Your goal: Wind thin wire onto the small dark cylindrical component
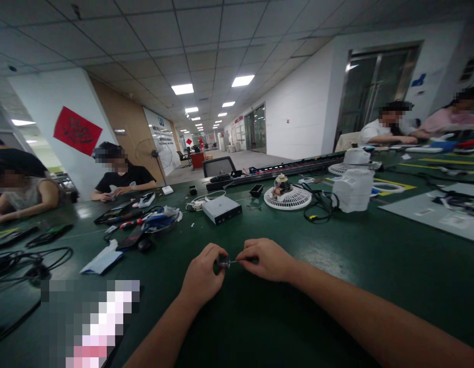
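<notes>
My left hand (pixel 201 276) is closed around a small dark round part (pixel 222 262) with a metal face, held just above the green table (pixel 336 266). A thin metal shaft (pixel 235 262) sticks out of the part to the right. My right hand (pixel 265 258) pinches that shaft, fingers curled over it. Both hands meet near the middle of the view, knuckles up.
A grey box (pixel 222 209) lies beyond my hands, a white fan grille with a motor (pixel 287 196) and a white fan housing (pixel 353 190) to the right. Tools and cables (pixel 140 225) lie left. Other people sit at the left and far right.
</notes>
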A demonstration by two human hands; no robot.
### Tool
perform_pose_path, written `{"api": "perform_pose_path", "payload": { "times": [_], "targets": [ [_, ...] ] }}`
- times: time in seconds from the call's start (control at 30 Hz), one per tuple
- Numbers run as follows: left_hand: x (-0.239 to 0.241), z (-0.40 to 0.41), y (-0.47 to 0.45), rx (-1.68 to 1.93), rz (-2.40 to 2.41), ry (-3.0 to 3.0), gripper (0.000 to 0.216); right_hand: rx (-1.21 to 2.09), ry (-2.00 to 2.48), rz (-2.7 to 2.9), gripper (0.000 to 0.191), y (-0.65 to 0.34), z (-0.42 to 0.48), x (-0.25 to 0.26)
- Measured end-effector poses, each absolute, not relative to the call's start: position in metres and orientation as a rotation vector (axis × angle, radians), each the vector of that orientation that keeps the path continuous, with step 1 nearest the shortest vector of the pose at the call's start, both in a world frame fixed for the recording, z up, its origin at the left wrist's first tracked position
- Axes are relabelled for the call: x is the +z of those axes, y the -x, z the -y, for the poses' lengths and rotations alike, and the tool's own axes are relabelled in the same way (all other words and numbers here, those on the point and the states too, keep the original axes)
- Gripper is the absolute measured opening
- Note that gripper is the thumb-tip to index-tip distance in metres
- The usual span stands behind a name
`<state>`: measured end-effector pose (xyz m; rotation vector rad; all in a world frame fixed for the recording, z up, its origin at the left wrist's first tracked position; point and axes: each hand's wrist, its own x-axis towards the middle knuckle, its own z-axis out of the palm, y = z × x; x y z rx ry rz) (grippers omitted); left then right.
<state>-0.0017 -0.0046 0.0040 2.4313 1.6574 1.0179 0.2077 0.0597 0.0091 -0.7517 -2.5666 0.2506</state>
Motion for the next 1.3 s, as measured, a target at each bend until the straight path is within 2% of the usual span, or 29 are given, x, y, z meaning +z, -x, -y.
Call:
{"api": "perform_pose_path", "payload": {
  "times": [0.43, 0.63, 0.8, 0.93, 1.1, 1.3],
  "targets": [
    [0.0049, 0.0051, 0.0015, 0.986, -1.646, -2.430, 0.029, 0.249, 0.905, 2.491, 0.021, -0.2055, -0.0598, 0.0070],
    [0.0034, 0.0059, 0.0008, 0.944, -1.635, -2.425, 0.028, 0.400, 0.755, 2.569, 0.020, -0.2086, -0.0616, 0.0099],
    [0.0052, 0.0068, -0.0002, 0.876, -1.618, -2.444, 0.029, 0.230, 0.938, 2.566, 0.019, -0.2094, -0.0618, 0.0120],
    [0.0065, 0.0073, -0.0002, 0.873, -1.634, -2.435, 0.029, 0.297, 0.811, 2.643, 0.020, -0.2095, -0.0616, 0.0120],
    [0.0047, 0.0069, 0.0009, 0.844, -1.595, -2.447, 0.031, 0.246, 0.966, 2.597, 0.021, -0.2092, -0.0622, 0.0118],
    [0.0034, 0.0072, -0.0006, 0.886, -1.614, -2.450, 0.032, 0.302, 0.855, 2.691, 0.019, -0.2090, -0.0615, 0.0099]
  ]
}}
